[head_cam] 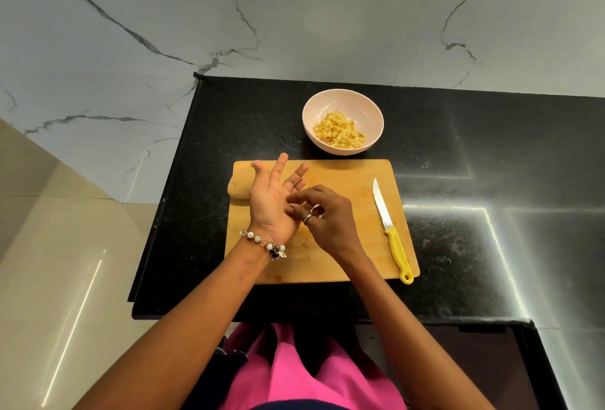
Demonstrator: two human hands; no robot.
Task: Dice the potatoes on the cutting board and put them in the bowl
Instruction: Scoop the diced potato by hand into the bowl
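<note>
A wooden cutting board [343,177] lies on the black counter. One whole potato [238,187] sits at the board's left edge, partly hidden behind my left hand. My left hand [273,200] is held palm up over the board with its fingers spread and straight. My right hand [322,216] hovers beside it, its curled fingertips touching the left palm; I see nothing held in them. A pale pink bowl [342,100] behind the board holds several yellow potato dice [340,130]. A yellow-handled knife [389,226] lies on the board's right side, blade pointing away.
The black counter [474,148] ends at a left edge near the board, with a marble floor below. Its front edge runs just below the board. A pink garment shows at the bottom of the view.
</note>
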